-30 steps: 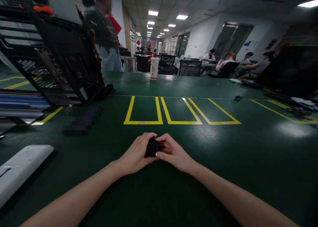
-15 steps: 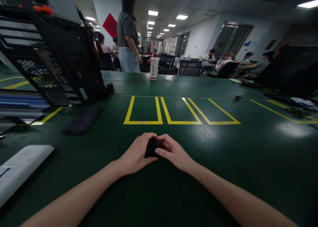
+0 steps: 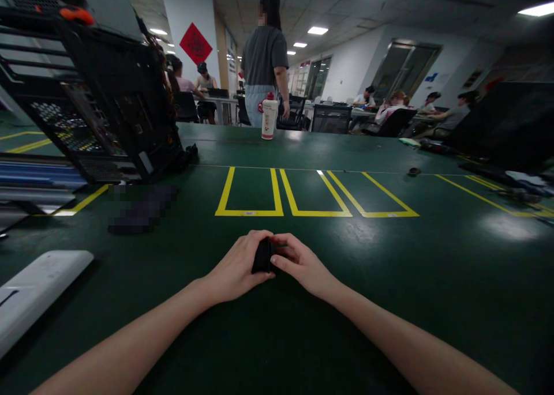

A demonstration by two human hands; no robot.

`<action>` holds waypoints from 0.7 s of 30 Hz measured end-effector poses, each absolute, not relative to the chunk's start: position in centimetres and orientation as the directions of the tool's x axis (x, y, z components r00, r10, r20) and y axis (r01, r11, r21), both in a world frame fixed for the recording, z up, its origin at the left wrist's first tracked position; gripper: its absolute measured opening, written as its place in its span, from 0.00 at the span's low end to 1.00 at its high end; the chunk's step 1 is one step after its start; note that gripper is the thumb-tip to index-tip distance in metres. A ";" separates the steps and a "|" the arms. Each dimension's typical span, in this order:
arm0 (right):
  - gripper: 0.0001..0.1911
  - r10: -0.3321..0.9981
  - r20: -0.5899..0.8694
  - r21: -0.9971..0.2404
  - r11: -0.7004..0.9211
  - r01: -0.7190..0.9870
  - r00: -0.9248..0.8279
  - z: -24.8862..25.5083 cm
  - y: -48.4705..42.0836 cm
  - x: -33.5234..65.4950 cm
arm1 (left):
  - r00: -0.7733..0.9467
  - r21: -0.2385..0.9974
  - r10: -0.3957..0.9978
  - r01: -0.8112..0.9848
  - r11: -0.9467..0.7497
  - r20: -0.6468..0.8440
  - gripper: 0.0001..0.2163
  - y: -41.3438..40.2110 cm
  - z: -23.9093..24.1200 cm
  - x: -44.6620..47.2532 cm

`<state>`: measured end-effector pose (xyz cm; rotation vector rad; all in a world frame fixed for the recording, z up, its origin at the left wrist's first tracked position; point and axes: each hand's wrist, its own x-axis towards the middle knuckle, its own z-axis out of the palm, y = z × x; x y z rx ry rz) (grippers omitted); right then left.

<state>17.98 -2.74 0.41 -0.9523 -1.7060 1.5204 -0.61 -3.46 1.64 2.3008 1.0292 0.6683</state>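
grasping a small black object [image 3: 262,258] between thumb and fingers, the left hand [image 3: 237,268] is before yellow tape outlines [image 3: 322,214] on the green bench [image 3: 268,337] — the right hand [image 3: 303,266] at the object's edge, its grip i cannot tell. uneven pressure might twist the object loose.

Bare left grip [image 3: 236,268], bare right grip [image 3: 308,268]
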 end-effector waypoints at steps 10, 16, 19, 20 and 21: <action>0.11 0.841 0.039 -0.994 0.087 0.064 -0.539 0.4 -2.8 17.9 | 0.578 0.626 0.790 0.543 -0.559 0.203 0.27 -3.5 1.4 -0.6; 0.15 0.851 0.063 -0.990 0.118 0.073 -0.522 0.0 -2.7 17.8 | 0.585 0.622 0.785 0.542 -0.565 0.203 0.27 -3.3 1.4 -0.5; 0.16 0.833 0.068 -0.989 0.127 0.070 -0.549 0.0 -2.8 18.0 | 0.584 0.624 0.785 0.539 -0.566 0.208 0.27 -3.4 1.4 -0.6; 0.16 0.826 0.075 -0.989 0.132 0.063 -0.558 0.1 -2.9 18.0 | 0.584 0.623 0.784 0.537 -0.568 0.211 0.27 -3.4 1.4 -0.6; 0.17 0.824 0.085 -0.989 0.138 0.053 -0.561 0.1 -2.9 18.1 | 0.583 0.623 0.784 0.536 -0.570 0.214 0.27 -3.4 1.4 -0.6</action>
